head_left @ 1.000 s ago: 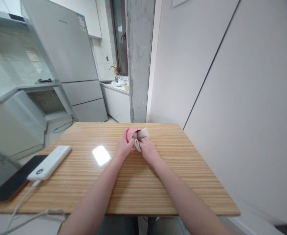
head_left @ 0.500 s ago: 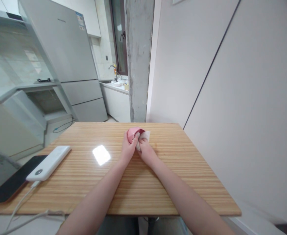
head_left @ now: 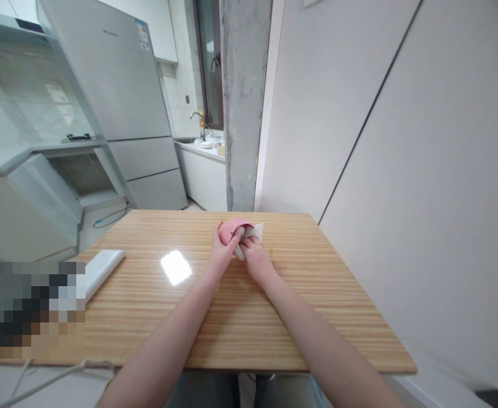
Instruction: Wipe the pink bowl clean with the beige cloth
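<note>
Toward the far side of the wooden table [head_left: 147, 323], my left hand [head_left: 222, 249] is closed around the left side of a pink bowl [head_left: 234, 225]. The bowl is tipped, its opening turned toward me and to the right. A white tissue or cloth [head_left: 255, 232] is bunched at that opening, with one corner sticking out to the right. My right hand [head_left: 255, 256] grips the cloth and presses it at the bowl's inside. Some of the right fingertips are hidden by the cloth and the bowl.
A white power bank [head_left: 104, 266] lies on the table's left side, partly covered by a pixelated patch. Cables [head_left: 74, 369] hang at the front left edge. A pale wall [head_left: 402, 226] stands right of the table; behind are a fridge [head_left: 113, 85] and a sink counter [head_left: 202, 170].
Both hands stay on the bowl and cloth, with only slight shifts of the right hand and the cloth. The camera view has moved a little.
</note>
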The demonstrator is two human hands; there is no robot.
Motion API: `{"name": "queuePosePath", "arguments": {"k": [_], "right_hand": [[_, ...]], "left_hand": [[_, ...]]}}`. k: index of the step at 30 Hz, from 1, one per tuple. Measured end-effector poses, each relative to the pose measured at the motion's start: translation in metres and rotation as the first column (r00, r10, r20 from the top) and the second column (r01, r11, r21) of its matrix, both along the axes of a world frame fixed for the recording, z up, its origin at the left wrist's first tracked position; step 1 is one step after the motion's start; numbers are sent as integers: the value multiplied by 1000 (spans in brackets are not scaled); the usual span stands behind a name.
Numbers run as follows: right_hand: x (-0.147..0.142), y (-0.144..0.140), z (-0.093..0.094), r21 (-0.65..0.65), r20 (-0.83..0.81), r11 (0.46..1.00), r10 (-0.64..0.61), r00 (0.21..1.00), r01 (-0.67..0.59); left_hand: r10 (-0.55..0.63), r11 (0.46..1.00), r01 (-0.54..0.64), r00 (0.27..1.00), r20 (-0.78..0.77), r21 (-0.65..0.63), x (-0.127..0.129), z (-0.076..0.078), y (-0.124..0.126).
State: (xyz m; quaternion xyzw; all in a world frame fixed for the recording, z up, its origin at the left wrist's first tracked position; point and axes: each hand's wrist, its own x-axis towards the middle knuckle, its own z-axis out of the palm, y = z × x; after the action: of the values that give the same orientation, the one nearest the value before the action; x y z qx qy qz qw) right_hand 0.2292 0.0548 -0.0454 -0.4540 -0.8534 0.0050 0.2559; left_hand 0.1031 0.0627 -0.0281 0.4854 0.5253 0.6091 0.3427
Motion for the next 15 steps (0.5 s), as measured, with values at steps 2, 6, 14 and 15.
{"name": "queuePosePath", "arguments": {"k": [2, 6, 14, 15], "right_hand": [[2, 1, -3, -1, -55, 999, 35, 998, -35], [7, 2, 0, -17, -28, 993, 118, 993, -118], [7, 3, 4, 10, 54, 1000, -25, 998, 25], [7, 3, 3, 1, 55, 1000, -31, 998, 31]], "left_hand": [[2, 1000, -2, 1000, -13, -2, 5, -4, -2], [2, 1000, 2, 992, -124, 30, -9, 3, -3], [-82, 994, 89, 991, -109, 63, -15, 9, -3], [-73, 996, 75, 997, -38, 57, -8, 5, -3]]}}
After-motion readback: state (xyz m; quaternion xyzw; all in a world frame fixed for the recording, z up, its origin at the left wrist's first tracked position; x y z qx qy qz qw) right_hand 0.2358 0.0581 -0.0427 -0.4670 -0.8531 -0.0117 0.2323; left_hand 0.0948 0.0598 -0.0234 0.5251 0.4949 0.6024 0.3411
